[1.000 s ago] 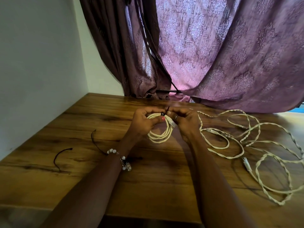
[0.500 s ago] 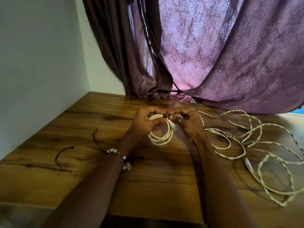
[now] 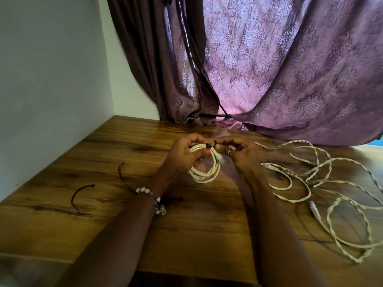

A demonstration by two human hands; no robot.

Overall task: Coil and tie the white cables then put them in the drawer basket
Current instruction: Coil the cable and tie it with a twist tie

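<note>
A coiled white cable (image 3: 205,172) hangs just above the wooden table (image 3: 199,220) at its middle. My left hand (image 3: 182,156) grips the top of the coil, thumb over the strands. A black tie (image 3: 209,145) wraps the coil at the top, and my right hand (image 3: 236,154) pinches its end between thumb and fingertips. The cable's white plugs stick out between the two hands. Several loose, twisted white cables (image 3: 319,183) sprawl over the table to the right of my right hand.
Two spare black ties lie on the table at the left, one (image 3: 79,198) near the wall and one (image 3: 124,177) beside my left wrist. A purple curtain (image 3: 269,69) hangs over the table's back edge. A white wall (image 3: 51,79) bounds the left side.
My right hand's fingers have drawn the black tie's end lower and tighter against the coil's top. The camera has shifted slightly; the loose cables have not moved.
</note>
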